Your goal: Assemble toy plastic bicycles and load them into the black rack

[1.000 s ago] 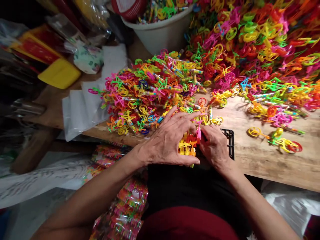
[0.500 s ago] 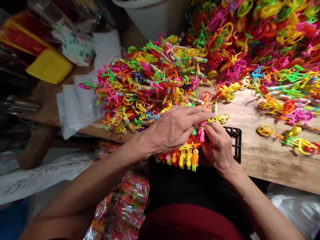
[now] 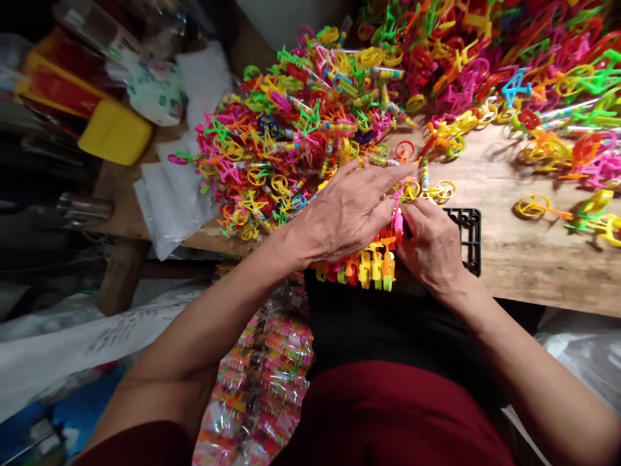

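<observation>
My left hand (image 3: 347, 210) reaches over a row of small plastic toy bicycles (image 3: 376, 265) at the table's front edge, its fingers stretched out. Beside its thumb stands a pink toy piece (image 3: 398, 221). My right hand (image 3: 431, 243) has its fingers curled at the right side of that pink piece; the fingertips are partly hidden. Under and right of this hand lies a black plastic grid rack (image 3: 479, 243). The row's toys are orange, yellow, red and green, and my left hand covers part of them.
A heap of toy bicycles and candy tubes (image 3: 291, 129) lies left of centre, a larger heap (image 3: 466, 65) behind right. Loose yellow wheels (image 3: 532, 206) rest on the wooden table (image 3: 514, 259). Clear bags (image 3: 177, 194) lie left; filled packets (image 3: 272, 369) hang below.
The camera view has shifted, so the table and heaps sit higher and slightly to the right. Both hands stay around the same pink piece, with little change in their pose.
</observation>
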`<state>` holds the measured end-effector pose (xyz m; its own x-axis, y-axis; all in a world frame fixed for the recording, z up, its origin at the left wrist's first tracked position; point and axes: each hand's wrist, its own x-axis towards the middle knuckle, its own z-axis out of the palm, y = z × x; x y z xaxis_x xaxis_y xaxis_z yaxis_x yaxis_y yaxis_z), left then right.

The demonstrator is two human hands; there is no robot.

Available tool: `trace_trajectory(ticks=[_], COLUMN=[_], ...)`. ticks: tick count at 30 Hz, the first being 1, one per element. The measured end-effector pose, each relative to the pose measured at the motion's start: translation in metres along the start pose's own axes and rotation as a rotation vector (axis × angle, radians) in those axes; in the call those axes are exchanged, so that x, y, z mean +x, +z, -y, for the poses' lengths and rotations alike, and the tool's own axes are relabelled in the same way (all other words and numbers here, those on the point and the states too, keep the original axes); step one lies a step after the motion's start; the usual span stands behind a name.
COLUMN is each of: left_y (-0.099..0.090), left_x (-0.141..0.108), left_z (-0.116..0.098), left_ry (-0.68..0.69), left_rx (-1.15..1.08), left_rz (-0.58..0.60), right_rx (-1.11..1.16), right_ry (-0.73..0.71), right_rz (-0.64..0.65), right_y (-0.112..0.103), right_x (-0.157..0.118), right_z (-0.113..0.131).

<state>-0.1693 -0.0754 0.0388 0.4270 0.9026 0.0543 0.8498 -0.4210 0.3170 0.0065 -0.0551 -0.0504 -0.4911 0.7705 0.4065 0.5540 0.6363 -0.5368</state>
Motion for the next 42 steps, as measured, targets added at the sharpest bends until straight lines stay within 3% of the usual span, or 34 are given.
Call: trace_trajectory(ticks=[4, 11, 21, 30, 35, 42], left_y=[0.001, 0.01, 0.003, 0.007, 0.007, 0.003], left_x=[-0.005, -0.012, -0.01, -0.008, -0.007, -0.007], left_z=[-0.013, -0.015, -0.023, -0.017, -0.019, -0.024], left_ry=[-0.074, -0.025, -0.081, -0.082, -0.08, -0.1], left_rx=[0.092, 0.094, 0.095, 0.078, 0.074, -0.048], left_rz=[-0.046, 0.015, 0.077, 0.096, 0.114, 0.014], right_rx=[0.028, 0.071, 0.171, 0.203, 0.186, 0.036], right_ry=[0.044, 0.06, -0.067, -0.012, 0.029, -0.009], right_rz=[0.017, 0.087, 0.184, 0.185, 0.191, 0.084], right_y=[-0.001, -0.009, -0.014, -0.011, -0.01, 0.0], right_x=[0.004, 0.012, 0.016, 0.018, 0.016, 0.004], right_z=[0.0, -0.004, -0.017, -0.026, -0.018, -0.007])
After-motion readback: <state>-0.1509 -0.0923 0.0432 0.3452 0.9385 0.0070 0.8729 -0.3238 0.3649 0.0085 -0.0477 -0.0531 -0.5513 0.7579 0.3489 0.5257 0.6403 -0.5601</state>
